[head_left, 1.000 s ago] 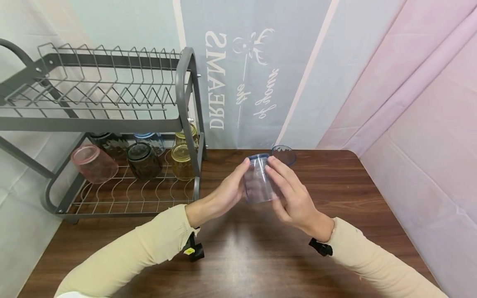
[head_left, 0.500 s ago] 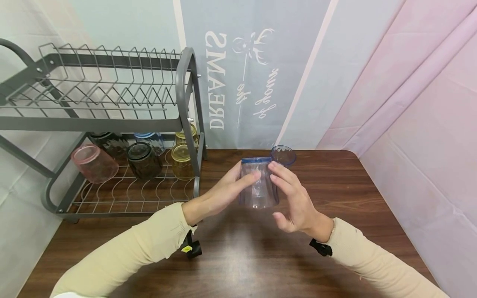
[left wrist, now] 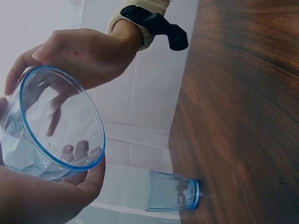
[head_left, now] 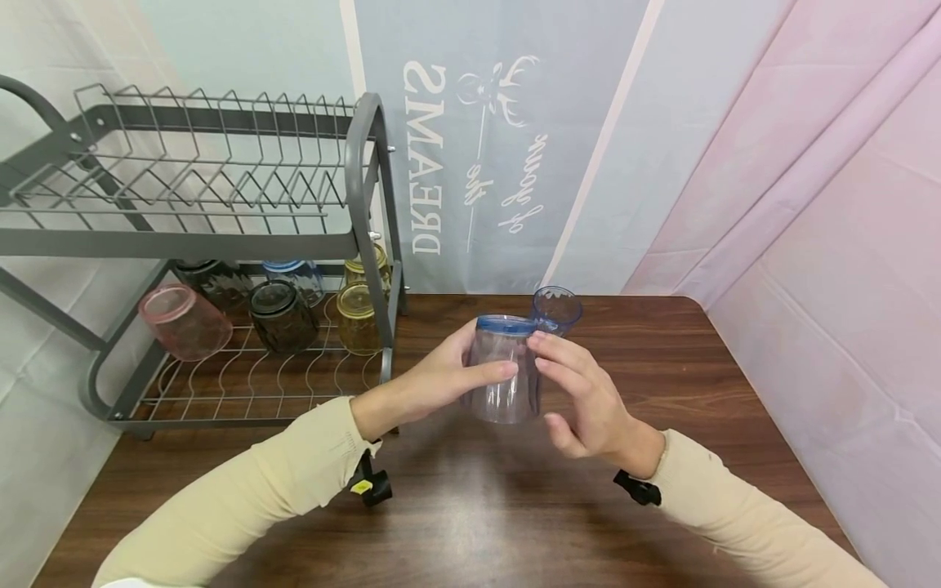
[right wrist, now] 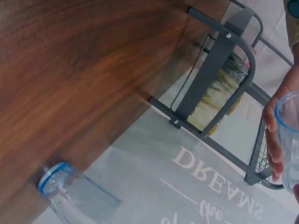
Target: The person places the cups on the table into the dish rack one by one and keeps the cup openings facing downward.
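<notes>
My left hand grips a clear drinking glass, its thumb across the near side. The glass is held off the table with its thick blue base uppermost; in the left wrist view, its blue-rimmed mouth faces the camera. At the glass's right side is my right hand, fingertips touching near the base and thumb held away from the wall. A second clear glass with a blue base stands upright on the table just behind, partly covered by the held one in the head view.
A two-tier grey dish rack stands at the left. Its lower shelf holds a pink glass, a dark glass, a yellow glass and others behind. Fabric walls border the brown wooden table at the back and sides.
The held glass has turned from a slant to nearly straight and come down slightly. My left thumb has moved across its front, while my right thumb has come off it.
</notes>
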The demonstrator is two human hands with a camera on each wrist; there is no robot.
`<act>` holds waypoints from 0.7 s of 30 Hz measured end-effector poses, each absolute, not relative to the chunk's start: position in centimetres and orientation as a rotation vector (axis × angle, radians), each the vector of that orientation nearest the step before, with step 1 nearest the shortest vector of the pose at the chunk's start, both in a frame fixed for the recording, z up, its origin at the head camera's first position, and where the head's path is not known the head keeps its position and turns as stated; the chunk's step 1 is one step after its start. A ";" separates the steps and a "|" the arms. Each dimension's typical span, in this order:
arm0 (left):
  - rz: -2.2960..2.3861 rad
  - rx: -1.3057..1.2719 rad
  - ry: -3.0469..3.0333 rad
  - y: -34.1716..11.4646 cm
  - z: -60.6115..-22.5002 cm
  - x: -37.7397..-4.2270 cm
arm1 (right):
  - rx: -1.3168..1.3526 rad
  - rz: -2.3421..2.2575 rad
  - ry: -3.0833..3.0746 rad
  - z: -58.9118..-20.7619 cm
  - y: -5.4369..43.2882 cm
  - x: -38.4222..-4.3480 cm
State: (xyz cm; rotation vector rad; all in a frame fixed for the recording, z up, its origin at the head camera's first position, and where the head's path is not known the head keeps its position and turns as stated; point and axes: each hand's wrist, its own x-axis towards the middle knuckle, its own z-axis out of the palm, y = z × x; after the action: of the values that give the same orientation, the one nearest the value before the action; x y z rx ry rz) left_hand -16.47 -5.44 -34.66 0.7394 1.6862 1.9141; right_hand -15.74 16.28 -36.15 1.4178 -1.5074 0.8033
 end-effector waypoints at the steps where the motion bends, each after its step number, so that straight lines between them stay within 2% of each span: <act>1: 1.909 0.745 1.682 -5.5 -34.7 -16.5 | 1.427 0.791 -1.509 -36.1 16.4 -15.7; 13: 1.889 0.765 1.719 -6.0 -35.0 -16.6 | 1.442 0.850 -1.506 -35.4 17.3 -15.8; 21: 1.870 0.772 1.793 -6.4 -34.7 -16.5 | 1.201 0.884 -1.704 -34.6 18.6 -16.5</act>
State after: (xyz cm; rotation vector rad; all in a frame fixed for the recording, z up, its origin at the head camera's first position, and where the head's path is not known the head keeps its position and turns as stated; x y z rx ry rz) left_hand -16.55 -6.41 -34.74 0.7722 1.7935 1.8700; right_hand -16.54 18.60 -34.59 1.2013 -1.7041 0.8839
